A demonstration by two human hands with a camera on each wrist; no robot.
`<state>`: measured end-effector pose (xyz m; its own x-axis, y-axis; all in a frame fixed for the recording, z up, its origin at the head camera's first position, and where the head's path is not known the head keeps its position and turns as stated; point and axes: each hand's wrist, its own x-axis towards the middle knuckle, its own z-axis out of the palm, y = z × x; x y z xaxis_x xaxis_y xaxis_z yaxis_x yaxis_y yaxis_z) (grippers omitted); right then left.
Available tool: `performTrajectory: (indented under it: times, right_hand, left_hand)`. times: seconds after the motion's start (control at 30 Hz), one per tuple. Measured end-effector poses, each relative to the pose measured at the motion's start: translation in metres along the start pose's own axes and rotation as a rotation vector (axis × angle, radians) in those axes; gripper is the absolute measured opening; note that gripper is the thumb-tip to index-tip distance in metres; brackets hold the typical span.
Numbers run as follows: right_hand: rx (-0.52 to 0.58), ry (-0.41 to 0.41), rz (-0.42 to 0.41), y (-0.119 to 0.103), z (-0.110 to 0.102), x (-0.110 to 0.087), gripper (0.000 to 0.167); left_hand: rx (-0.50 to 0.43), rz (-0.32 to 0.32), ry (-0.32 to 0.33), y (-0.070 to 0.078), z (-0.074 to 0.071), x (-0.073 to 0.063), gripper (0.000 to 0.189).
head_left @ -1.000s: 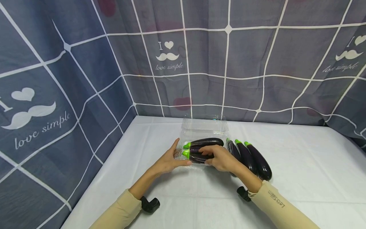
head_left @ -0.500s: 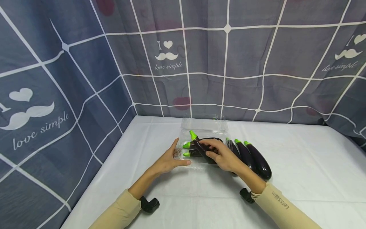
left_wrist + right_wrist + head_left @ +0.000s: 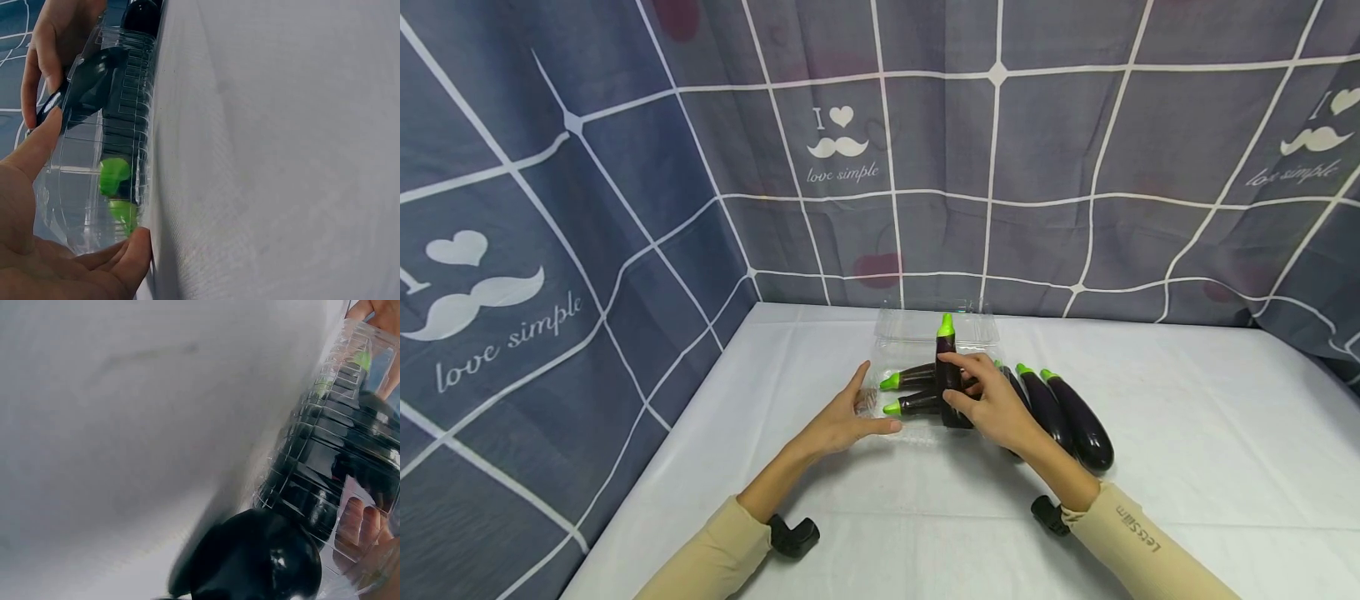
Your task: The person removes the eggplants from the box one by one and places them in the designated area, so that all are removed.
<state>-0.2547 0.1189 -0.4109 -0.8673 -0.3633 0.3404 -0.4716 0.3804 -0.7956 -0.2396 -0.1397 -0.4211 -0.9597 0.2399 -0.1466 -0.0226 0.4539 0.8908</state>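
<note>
My right hand [image 3: 996, 404] pinches a dark purple eggplant [image 3: 948, 367] between thumb and fingers. Its green stem points away from me, and it lies crosswise above two more eggplants [image 3: 917, 403] in the clear plastic box [image 3: 925, 354]. Those two have their green stems to the left. My left hand [image 3: 835, 425] spans the left end of the box with thumb and fingers spread fairly straight, touching its sides; the left wrist view shows fingers [image 3: 44, 140] along the clear wall. The right wrist view shows the box's ribbed side, with the held eggplant hard to make out.
Several eggplants [image 3: 1078, 421] lie side by side on the white cloth to the right of the box, partly behind my right hand. The raised clear lid [image 3: 917, 323] leans toward the grey checked curtain [image 3: 940, 150] at the back.
My right hand has lifted one eggplant from between the others and turned it, so its stem swings from pointing left to pointing away. The left hand has stayed at the box's end.
</note>
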Motion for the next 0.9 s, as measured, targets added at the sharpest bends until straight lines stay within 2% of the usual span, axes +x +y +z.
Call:
performTrajectory:
  times: [0.17,0.9]
  right_hand:
    - [0.021,0.024,0.014,0.0003,-0.0001,-0.001,0.054]
    - [0.195,0.079,0.047,-0.0001,-0.0029,-0.0009,0.055]
  left_hand:
    - [0.001,-0.002,0.0,0.0001,0.0001,0.0001,0.115]
    - [-0.021,0.008,0.0,-0.0004,0.0001,0.0006,0.115]
